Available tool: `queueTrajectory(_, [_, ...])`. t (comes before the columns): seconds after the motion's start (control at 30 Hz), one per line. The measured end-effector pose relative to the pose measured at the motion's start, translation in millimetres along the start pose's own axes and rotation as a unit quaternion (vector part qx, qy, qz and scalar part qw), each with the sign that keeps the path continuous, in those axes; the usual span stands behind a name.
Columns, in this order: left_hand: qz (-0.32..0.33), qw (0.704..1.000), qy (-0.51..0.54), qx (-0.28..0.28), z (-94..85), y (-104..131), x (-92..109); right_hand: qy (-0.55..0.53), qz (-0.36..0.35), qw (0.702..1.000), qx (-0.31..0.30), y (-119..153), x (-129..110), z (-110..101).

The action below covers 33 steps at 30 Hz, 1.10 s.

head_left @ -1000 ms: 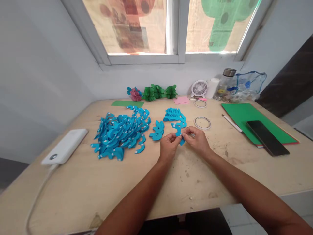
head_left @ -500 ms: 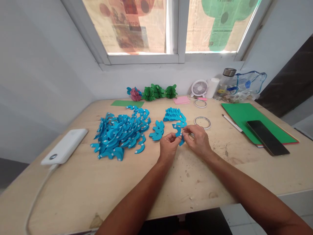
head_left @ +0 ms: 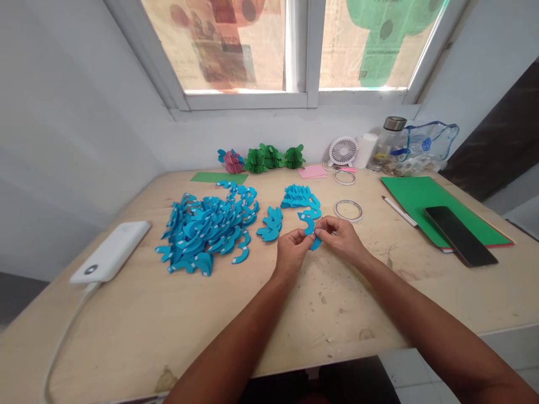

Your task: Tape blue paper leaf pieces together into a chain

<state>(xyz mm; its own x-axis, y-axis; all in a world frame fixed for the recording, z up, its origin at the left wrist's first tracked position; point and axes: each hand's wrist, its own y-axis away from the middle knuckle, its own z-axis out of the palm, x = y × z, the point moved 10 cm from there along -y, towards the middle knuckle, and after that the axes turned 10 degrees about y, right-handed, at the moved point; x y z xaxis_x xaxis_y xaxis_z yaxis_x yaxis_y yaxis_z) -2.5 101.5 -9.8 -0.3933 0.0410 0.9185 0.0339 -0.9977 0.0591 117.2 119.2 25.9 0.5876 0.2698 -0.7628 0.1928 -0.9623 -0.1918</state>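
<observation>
Between my two hands is a curved blue paper piece [head_left: 309, 223] with a white square near its upper end. My left hand [head_left: 291, 251] pinches its lower part between thumb and finger. From the other side, my right hand [head_left: 342, 238] closes thumb and forefinger on the same spot, and the fingertips of both hands almost meet. Part of the paper is hidden behind the fingers. Just beyond lies a row of folded blue paper pieces [head_left: 297, 196], and a smaller blue cluster [head_left: 270, 224] rests left of my hands.
A large heap of blue paper pieces [head_left: 206, 227] covers the left-centre table. Two tape rolls, one nearer [head_left: 348, 210], lie beyond my right hand. A phone [head_left: 460, 235] rests on green sheets [head_left: 416, 202] at right. A white power bank [head_left: 112, 251] with a cable is at left.
My right fingertips have shifted slightly onto the joint of the blue paper piece, covering a white square that showed there before. The left hand has barely moved.
</observation>
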Motion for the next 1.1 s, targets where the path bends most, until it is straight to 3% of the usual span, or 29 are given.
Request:
queueTrajectory(0.27, [-0.078,0.997,0.012,-0.009,4.2,3.8,-15.2,-0.088,0.04,0.995,-0.005,-3.4,21.4,4.8])
queueTrajectory(1.1, [-0.086,0.996,-0.012,-0.036,7.0,2.8,-18.1,-0.188,0.094,0.978,-0.019,-0.5,18.0,7.4])
